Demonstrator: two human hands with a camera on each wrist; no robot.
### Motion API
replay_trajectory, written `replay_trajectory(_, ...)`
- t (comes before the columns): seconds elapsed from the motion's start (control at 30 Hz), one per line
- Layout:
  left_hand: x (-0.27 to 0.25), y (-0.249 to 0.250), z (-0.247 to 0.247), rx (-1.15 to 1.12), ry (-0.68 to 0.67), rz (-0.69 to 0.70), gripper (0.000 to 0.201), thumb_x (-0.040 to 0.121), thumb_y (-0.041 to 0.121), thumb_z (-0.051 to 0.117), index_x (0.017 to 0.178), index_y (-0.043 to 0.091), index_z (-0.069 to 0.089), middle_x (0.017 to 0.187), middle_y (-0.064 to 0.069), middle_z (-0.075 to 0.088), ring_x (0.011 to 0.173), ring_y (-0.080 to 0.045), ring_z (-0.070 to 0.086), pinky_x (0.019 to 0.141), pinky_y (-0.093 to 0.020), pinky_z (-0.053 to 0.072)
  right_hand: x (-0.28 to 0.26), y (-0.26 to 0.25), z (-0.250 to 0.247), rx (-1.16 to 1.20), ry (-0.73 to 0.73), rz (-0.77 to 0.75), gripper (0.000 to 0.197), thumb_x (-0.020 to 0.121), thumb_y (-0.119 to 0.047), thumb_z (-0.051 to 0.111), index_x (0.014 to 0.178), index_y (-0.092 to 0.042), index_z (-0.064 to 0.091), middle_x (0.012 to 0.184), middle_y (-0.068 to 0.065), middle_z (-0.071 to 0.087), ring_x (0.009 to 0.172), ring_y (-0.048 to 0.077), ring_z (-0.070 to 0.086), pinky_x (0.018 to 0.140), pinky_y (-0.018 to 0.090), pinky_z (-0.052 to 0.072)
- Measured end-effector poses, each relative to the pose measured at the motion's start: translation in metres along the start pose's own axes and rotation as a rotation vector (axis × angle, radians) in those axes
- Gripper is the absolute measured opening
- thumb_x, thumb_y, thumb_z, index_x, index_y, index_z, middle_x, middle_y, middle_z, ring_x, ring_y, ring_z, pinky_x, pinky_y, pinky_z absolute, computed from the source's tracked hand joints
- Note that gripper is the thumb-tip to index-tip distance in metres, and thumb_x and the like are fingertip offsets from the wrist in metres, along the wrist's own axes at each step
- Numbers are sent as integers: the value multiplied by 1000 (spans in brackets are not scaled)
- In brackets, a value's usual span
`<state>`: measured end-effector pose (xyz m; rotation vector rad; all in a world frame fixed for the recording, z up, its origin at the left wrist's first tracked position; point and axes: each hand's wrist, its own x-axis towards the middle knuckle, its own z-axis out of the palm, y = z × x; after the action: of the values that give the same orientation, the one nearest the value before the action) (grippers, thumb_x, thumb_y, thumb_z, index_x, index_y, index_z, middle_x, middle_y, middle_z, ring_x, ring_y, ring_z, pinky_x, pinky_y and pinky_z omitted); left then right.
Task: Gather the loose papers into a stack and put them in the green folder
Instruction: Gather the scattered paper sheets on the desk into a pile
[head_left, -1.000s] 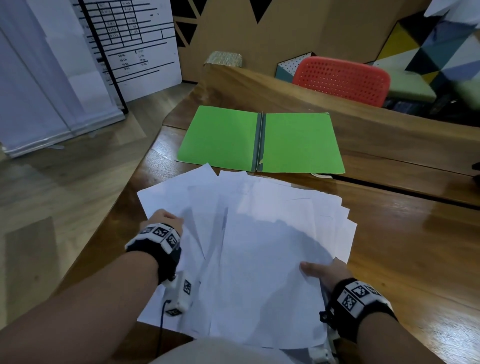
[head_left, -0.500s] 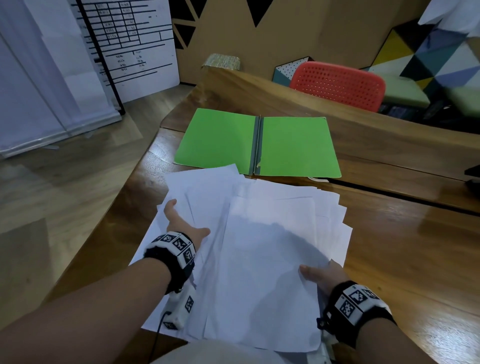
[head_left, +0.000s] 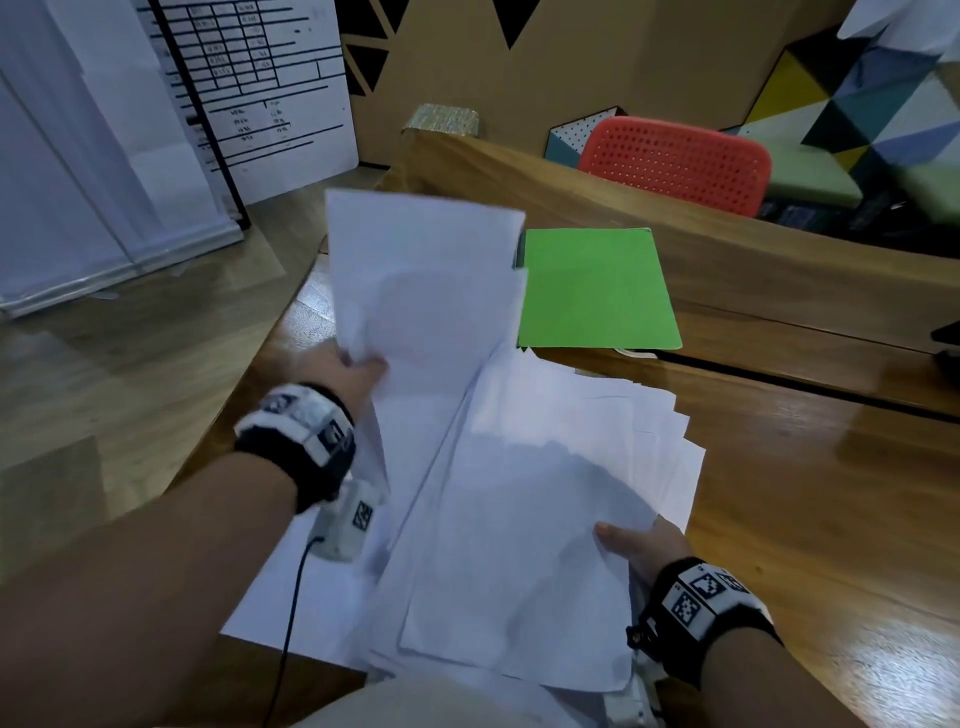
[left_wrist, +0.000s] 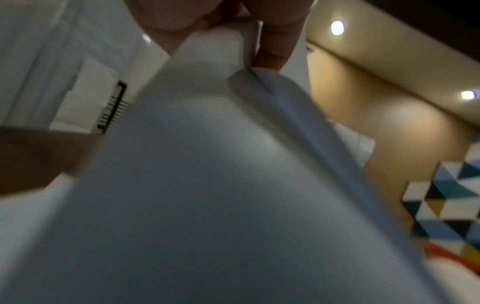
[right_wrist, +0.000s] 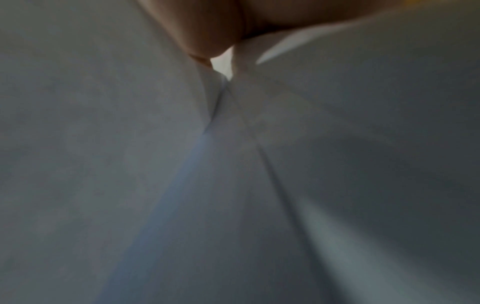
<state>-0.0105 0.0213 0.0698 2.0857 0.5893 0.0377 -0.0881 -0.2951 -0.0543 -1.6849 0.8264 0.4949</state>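
My left hand (head_left: 353, 371) pinches a few white sheets (head_left: 426, 291) at their near left corner and holds them raised and tilted; they hide the left half of the open green folder (head_left: 597, 291). In the left wrist view the thumb and fingers (left_wrist: 272, 51) clamp the paper edge (left_wrist: 207, 164). The spread of loose papers (head_left: 530, 519) lies on the wooden table. My right hand (head_left: 636, 545) grips that pile at its near right edge, thumb on top. The right wrist view shows only paper (right_wrist: 233, 185) and fingers (right_wrist: 207, 30).
The table (head_left: 805, 493) has its left edge close to my left arm, with floor beyond. A raised wooden ledge (head_left: 727, 260) runs behind the folder. A red perforated chair back (head_left: 675, 156) stands past it. A white board (head_left: 249, 88) leans at the back left.
My left hand has taken hold of some sheets from the left of the pile and lifted them up and forward, so they now cover the folder's left half. The right hand has stayed put.
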Motion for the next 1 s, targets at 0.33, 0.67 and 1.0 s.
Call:
replay_trajectory(0.33, 4, 80, -55, -428, 132, 252, 17, 72, 13, 71, 88, 18, 73, 72, 4, 69, 65, -14, 66, 66, -25, 53, -8, -10, 1, -88, 17, -22, 29, 74, -11, 74, 100, -5, 62, 92, 11, 66, 85, 32, 62, 66, 33, 51)
replay_trajectory(0.67, 13, 64, -40, -318, -161, 246, 34, 78, 3, 69, 111, -3, 62, 42, 18, 63, 43, 8, 60, 45, -6, 48, -3, -6, 0, -52, 18, -72, 40, 67, -8, 79, 102, 3, 64, 82, 8, 67, 69, 21, 61, 51, 21, 46)
replay_trajectory(1.0, -30, -68, 69, 359, -562, 1, 62, 73, 38, 70, 126, 18, 46, 127, 6, 55, 111, -17, 55, 100, -24, 38, 17, 8, -3, 214, -104, 2, 111, 33, -69, 82, 125, -14, 58, 120, 9, 66, 113, 35, 60, 103, 51, 43)
